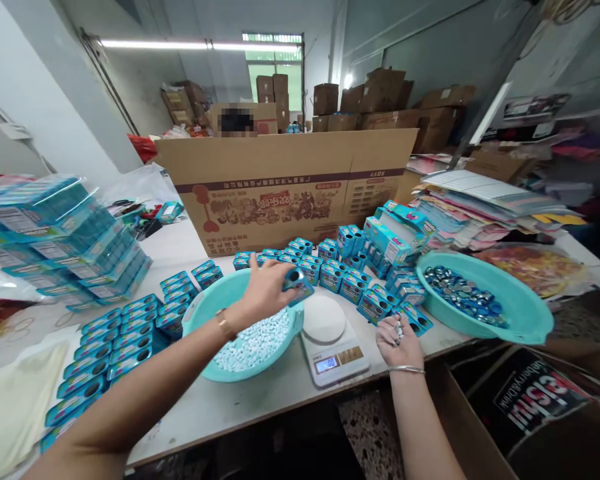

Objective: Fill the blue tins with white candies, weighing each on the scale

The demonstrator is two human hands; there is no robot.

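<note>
My left hand (264, 288) grips a small blue printed box (303, 285) with round holes in its top, above the rim of a turquoise basin (200, 313). Small pale blue-white candies (255, 343) lie in that basin. My right hand (399, 340) is turned palm up with its fingers curled around several small pale pieces, probably the same candies. It is beside another blue box (414, 319) with round holes. Between my hands stands a white digital scale (325, 320) with nothing on its round plate; its display reads 0.0.
Rows of blue boxes (135, 327) fill the table's left side, with wrapped stacks (55, 233) behind. More boxes (350, 283) line the back. A second basin (530, 313) holds shiny blue and silver round pieces. A cardboard sheet (280, 157) stands behind; a person's head shows above it.
</note>
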